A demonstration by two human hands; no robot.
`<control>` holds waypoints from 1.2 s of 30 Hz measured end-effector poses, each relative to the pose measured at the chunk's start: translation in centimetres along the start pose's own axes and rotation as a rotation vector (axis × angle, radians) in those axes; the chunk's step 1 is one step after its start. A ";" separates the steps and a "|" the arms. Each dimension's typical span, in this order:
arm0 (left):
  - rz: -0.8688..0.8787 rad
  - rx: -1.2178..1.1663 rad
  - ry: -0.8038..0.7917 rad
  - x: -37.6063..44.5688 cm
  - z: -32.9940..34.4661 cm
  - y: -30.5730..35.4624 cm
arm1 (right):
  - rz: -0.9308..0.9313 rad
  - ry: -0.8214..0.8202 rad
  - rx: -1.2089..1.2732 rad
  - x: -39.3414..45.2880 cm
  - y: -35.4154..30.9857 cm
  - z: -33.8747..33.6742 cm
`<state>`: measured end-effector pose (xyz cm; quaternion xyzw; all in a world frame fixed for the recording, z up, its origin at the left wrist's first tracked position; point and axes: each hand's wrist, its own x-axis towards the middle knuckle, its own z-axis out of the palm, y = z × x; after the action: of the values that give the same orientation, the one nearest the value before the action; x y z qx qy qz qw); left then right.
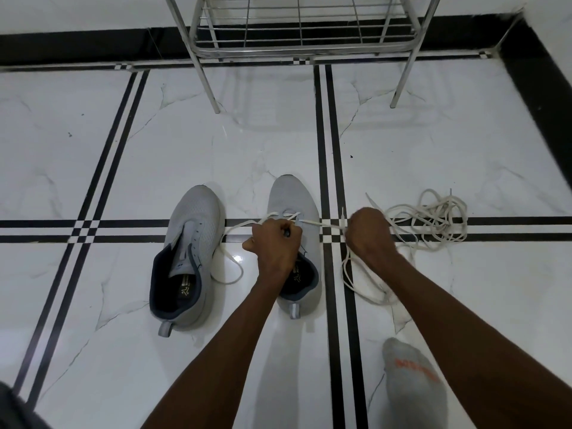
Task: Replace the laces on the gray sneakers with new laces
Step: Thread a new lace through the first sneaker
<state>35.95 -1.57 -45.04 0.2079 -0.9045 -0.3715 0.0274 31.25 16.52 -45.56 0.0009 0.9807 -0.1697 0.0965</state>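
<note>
Hands (276, 239) (368, 232) both fisted on lace (322, 225) at right sneaker (292, 199); uneven pull could yank an end out of its eyelet.

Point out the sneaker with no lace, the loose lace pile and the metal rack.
unlaced sneaker (198, 218), head view, toe mesh.
lace pile (433, 218), head view, tangled middle.
metal rack (213, 88), head view, front left leg.

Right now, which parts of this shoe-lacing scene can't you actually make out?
Head view only:
- Right sneaker eyelets: covered by the left hand.
- Lace inside the right hand: hidden by curled fingers.
- Lace pile: too tangled to count.
- Metal rack: top cut off by the frame's edge.
</note>
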 end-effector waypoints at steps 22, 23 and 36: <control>0.038 -0.084 -0.047 0.4 -0.5 -0.7 | -0.288 -0.004 0.079 -0.5 -5.4 0.4; 0.044 -0.084 -0.048 0.5 -0.6 -0.8 | -0.267 -0.014 0.050 -0.5 -4.9 0.5; 0.137 -0.052 0.038 0.6 -1.2 -0.4 | -0.135 -0.176 0.474 -0.2 -2.8 -2.4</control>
<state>35.81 -2.85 -44.51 0.1516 -0.9060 -0.3880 0.0755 30.93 14.68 -42.32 -0.0566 0.8993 -0.4003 0.1669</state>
